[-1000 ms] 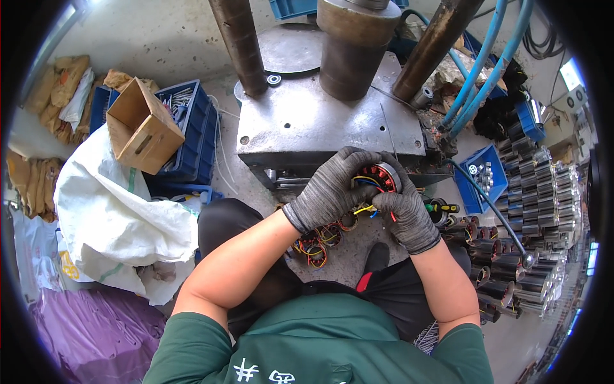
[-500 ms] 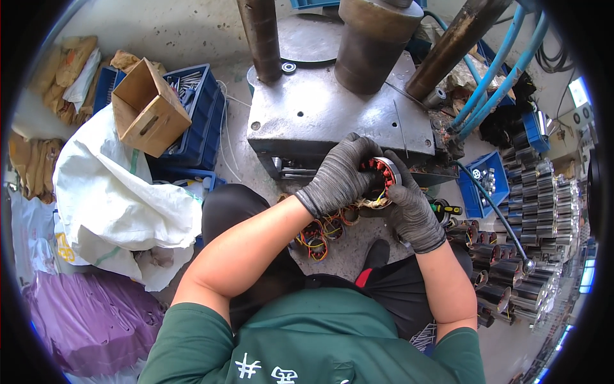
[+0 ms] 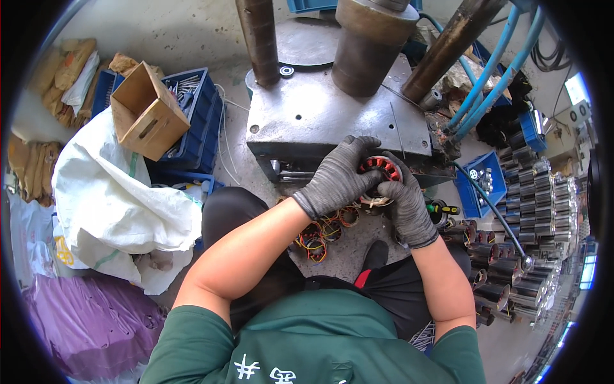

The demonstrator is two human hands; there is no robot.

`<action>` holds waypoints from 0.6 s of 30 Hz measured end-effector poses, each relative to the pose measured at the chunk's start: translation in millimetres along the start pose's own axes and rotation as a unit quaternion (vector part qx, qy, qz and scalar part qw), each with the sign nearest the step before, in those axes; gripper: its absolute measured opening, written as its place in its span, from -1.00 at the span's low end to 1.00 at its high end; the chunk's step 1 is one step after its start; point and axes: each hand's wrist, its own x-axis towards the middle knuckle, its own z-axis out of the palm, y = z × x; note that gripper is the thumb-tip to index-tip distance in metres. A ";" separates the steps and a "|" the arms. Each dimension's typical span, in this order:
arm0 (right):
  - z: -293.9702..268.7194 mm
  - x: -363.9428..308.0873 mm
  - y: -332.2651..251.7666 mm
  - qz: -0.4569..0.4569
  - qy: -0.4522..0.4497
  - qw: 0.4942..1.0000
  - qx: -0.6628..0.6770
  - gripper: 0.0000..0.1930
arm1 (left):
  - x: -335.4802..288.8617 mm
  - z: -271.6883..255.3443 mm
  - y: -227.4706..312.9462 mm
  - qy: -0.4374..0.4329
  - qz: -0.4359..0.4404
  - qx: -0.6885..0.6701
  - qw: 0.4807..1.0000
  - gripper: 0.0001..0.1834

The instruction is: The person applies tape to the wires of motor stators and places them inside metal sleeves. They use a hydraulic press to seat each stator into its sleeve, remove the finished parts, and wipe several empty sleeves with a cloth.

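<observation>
Compared with half a second ago, both arms hold much the same pose. The ring (image 3: 384, 164) has turned between the gloved hands: its shiny outer side showed on the right then, and now its red-toothed face is tipped up toward the head. The yellow and blue wires that stuck out from it a second ago are out of sight.

Ahead stands a heavy metal press (image 3: 345, 125), with a thick ram (image 3: 361, 54) and two slanting posts above its flat top. A white sack (image 3: 121, 198) and a purple bag (image 3: 93, 320) lie to the left, below a blue crate (image 3: 209, 121) with an open wooden box (image 3: 150, 115) on it. Stacked metal tubes (image 3: 540, 205) fill the right side, beside a small blue bin (image 3: 483, 192). Wire-wound coils (image 3: 313, 246) sit on the floor below the left wrist, and a green-and-yellow screwdriver (image 3: 444, 208) lies just beside the right glove.

The ring is in the air, just in front of the press's near edge. The left hand (image 3: 344, 174) grips its left side and the right hand (image 3: 407, 208) closes on its right, hiding part of the opening. Red teeth line the inside, with a pale band along the lower edge, perhaps cord.
</observation>
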 end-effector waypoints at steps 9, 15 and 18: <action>-35.5 -1.6 -32.1 0.125 -0.064 0.987 0.075 -0.33 | -3.4 -13.0 12.2 -0.123 0.276 0.196 0.933 -0.20; -39.0 -7.8 -22.5 0.120 -0.101 0.987 0.017 -0.19 | -8.6 -5.7 15.5 -0.211 0.227 0.208 0.928 -0.36; -42.2 -10.3 -31.6 0.035 -0.006 0.979 -0.200 0.05 | -17.0 -4.2 16.6 -0.190 0.162 0.137 0.959 -0.44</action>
